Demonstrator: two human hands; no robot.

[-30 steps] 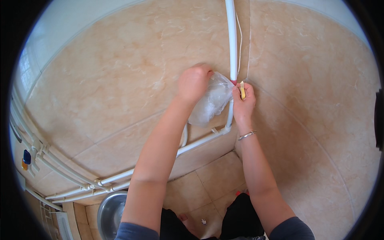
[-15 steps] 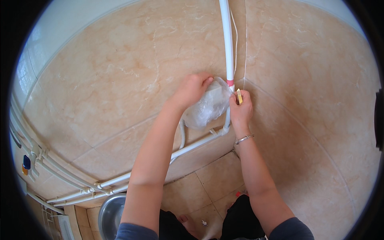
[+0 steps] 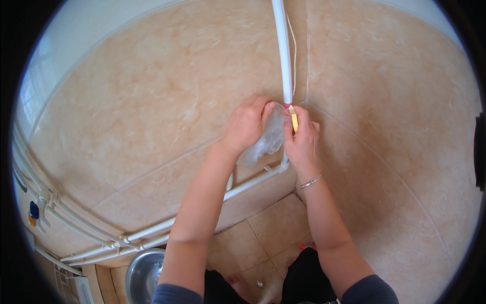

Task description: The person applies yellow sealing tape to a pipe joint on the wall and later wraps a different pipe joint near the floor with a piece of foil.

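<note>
A clear plastic bag (image 3: 271,136) hangs crumpled against the tiled wall, beside the white vertical pipe (image 3: 283,50). My left hand (image 3: 248,124) has its fingers closed on the bag's upper edge. Closed around a slim yellow tool with a pale tip (image 3: 294,121), my right hand (image 3: 304,139) is beside the bag's right edge, in front of the pipe near its reddish band. The tool's exact kind is unclear. Both hands are close together, and my left hand hides part of the bag.
White horizontal pipes (image 3: 253,181) run low along the wall. A valve with a blue handle (image 3: 34,209) sits at far left. Below my left forearm stands a metal basin (image 3: 134,278). A thin white cable (image 3: 294,50) runs beside the vertical pipe. A small red item (image 3: 306,247) lies on the floor.
My left hand has shifted slightly right and down, closer to my right hand. My right hand has turned and the yellow tool has moved left and up toward the bag. Less of the bag shows.
</note>
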